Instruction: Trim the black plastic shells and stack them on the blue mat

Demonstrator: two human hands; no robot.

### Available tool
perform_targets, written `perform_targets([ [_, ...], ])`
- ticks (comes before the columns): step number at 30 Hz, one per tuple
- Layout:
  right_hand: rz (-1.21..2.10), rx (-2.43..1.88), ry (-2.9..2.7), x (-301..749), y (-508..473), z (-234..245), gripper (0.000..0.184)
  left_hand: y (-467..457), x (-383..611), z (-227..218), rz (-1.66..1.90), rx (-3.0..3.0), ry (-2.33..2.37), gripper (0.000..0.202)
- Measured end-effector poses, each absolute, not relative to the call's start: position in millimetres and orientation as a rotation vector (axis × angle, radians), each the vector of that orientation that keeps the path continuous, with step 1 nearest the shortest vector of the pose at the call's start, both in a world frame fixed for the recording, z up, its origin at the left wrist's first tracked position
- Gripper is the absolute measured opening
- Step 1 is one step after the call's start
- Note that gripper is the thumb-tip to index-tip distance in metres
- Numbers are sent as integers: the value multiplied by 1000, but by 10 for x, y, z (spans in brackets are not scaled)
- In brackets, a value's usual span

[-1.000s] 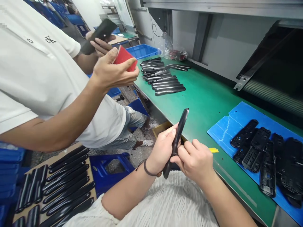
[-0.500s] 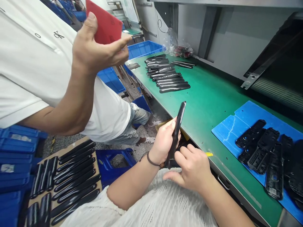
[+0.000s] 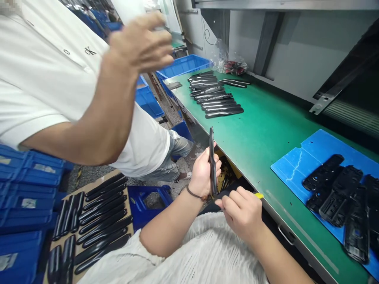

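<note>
My left hand [image 3: 201,173] is wrapped round a long, slim black plastic piece [image 3: 212,169], held nearly upright in front of my body just off the table edge. My right hand [image 3: 244,209] is closed beside the lower end of that piece. From the fist sticks the yellow end of a slim tool [image 3: 259,195]; its working end is hidden or too small to make out. Several similar glossy black pieces [image 3: 223,112] lie in a row on the green table [image 3: 260,114].
A blue sheet [image 3: 288,167] on the right bears dark plastic housings [image 3: 340,193]. More black pieces [image 3: 103,217] lie on cardboard at lower left, near blue crates [image 3: 17,252]. A co-worker's raised, blurred hand [image 3: 139,45] is close on the left. Below the table edge is a yellow bin [image 3: 233,167].
My left hand has turned the black piece more upright, its top swinging left. My right thumb has folded in, closing that hand. The co-worker's hand has turned; its red piece no longer shows.
</note>
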State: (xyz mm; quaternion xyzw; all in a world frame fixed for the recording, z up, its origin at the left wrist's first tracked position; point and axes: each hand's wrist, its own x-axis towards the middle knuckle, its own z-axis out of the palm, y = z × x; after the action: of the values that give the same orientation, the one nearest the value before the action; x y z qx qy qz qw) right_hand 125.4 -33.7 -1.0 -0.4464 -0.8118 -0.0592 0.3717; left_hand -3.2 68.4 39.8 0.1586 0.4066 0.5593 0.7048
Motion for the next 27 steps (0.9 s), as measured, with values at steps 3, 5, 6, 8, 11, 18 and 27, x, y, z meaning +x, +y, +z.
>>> perform_targets([
  [3,143,-1250,-2001,1328,-281,9,27,712,-112,407,1273,391,847,26],
  [5,322,-1316,-1922,1353,-254,45,41,715,-142,420,1294,407,831,24],
  [6,403,-1316,-1878,1348,-245,65,43,710,-143,426,1309,407,828,24],
  [8,549,-1248,-1819,1297,-240,100,40,689,-117,426,1336,396,819,24],
  [11,614,-1106,-1809,1160,-254,115,21,666,-61,358,1350,404,794,28],
  [18,598,-1101,-1545,1079,-388,88,8,934,-568,-146,1201,1520,1610,32],
  [27,686,-1160,-1517,1253,-438,249,10,559,-795,151,980,2347,1358,57],
])
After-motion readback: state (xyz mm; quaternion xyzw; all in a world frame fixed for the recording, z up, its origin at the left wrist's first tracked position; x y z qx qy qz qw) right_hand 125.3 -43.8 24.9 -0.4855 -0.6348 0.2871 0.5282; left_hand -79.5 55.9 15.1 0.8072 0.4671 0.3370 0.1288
